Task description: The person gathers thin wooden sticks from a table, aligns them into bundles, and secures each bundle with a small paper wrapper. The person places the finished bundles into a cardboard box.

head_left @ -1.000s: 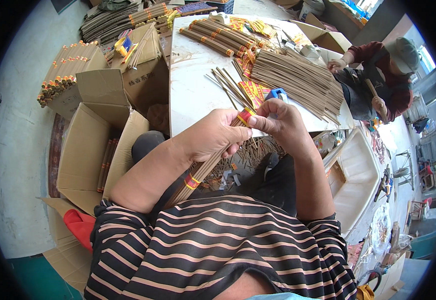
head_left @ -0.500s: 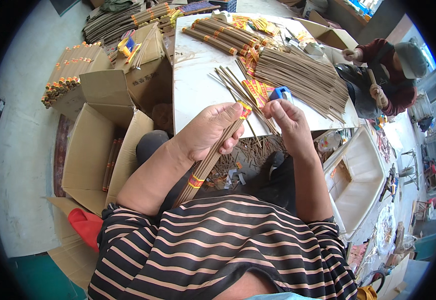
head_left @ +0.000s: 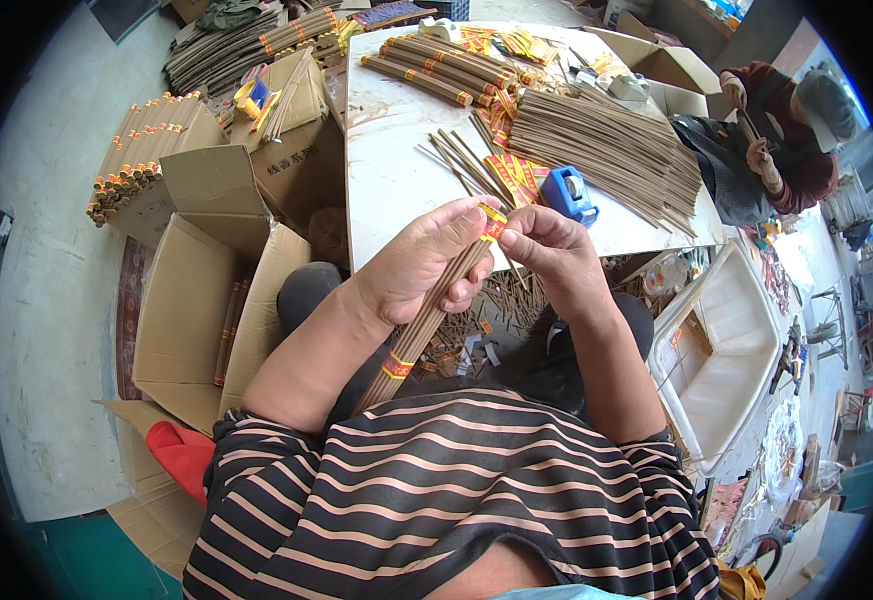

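A bundle of brown incense sticks (head_left: pixel 425 322) slants up from my lap, with my left hand (head_left: pixel 412 262) closed around its upper part. Near its lower end is a red and yellow paper band (head_left: pixel 397 367). Another such band, the upper paper band (head_left: pixel 494 222), wraps the top end, under my left thumb. My right hand (head_left: pixel 560 262) pinches at the right side of this upper band; its fingertips touch it, and anything small between them is hidden. Just beyond, a blue tape dispenser (head_left: pixel 569 196) stands at the table's near edge beside loose paper labels (head_left: pixel 517 178).
The white table (head_left: pixel 387 150) carries loose incense sticks (head_left: pixel 602 150) and banded bundles (head_left: pixel 427 68). An open carton (head_left: pixel 182 310) stands at left, a white foam box (head_left: pixel 727 350) at right. A co-worker (head_left: pixel 787 140) sits at the far right holding sticks. Scraps litter the floor.
My right hand has come left and down from beside the tape dispenser to the bundle's upper band. My left hand keeps its hold on the bundle. The co-worker's hands have shifted.
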`<state>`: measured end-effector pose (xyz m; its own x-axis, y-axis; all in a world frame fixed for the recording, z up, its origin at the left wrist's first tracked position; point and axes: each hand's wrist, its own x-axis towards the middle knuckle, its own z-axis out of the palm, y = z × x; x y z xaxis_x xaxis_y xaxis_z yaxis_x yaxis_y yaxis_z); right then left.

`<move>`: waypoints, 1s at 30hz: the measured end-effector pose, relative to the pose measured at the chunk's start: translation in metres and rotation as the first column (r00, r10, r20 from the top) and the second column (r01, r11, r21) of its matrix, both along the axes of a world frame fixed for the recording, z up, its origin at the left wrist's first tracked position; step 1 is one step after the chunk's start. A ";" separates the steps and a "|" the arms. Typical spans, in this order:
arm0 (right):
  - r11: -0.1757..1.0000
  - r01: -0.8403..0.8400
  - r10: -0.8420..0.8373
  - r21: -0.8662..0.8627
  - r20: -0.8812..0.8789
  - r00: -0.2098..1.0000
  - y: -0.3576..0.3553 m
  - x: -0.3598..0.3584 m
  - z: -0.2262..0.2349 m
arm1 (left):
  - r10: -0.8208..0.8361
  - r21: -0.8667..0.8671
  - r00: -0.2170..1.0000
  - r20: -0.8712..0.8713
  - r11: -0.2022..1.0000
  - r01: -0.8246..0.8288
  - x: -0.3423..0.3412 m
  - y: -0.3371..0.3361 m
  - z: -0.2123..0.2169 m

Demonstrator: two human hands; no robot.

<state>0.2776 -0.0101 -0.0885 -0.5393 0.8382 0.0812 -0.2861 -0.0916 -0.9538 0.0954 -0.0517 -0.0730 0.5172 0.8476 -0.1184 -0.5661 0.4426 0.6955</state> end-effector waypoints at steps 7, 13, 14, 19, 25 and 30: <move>0.998 -0.051 0.046 -0.034 -0.143 0.989 0.006 -0.005 -0.009 | -0.063 -0.027 0.984 0.165 0.997 0.068 0.004 0.002 -0.004; 0.993 -0.075 0.054 -0.095 -0.211 0.976 0.010 -0.009 -0.022 | -0.106 -0.018 0.976 0.191 0.994 0.111 0.004 0.003 -0.008; 0.991 -0.083 0.058 -0.106 -0.222 0.973 0.012 -0.008 -0.027 | -0.108 -0.016 0.976 0.190 0.993 0.113 0.004 0.003 -0.007; 0.985 -0.131 0.105 -0.108 -0.224 0.969 0.010 -0.015 -0.030 | -0.136 -0.009 0.967 0.214 0.990 0.141 0.007 0.002 -0.003; 0.921 -0.325 0.234 -0.214 -0.362 0.902 -0.001 -0.026 -0.038 | -0.194 -0.026 0.951 0.239 0.978 0.206 0.008 0.001 -0.002; 0.823 -0.459 0.206 -0.333 -0.579 0.789 -0.001 -0.024 -0.059 | -0.204 -0.011 0.955 0.215 0.977 0.211 0.007 -0.002 0.005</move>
<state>0.2533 -0.0116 -0.1479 -0.7775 0.6219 0.0933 -0.5726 -0.6388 -0.5138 0.1021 -0.0533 -0.0684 0.6973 0.7167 -0.0136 -0.5921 0.5866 0.5526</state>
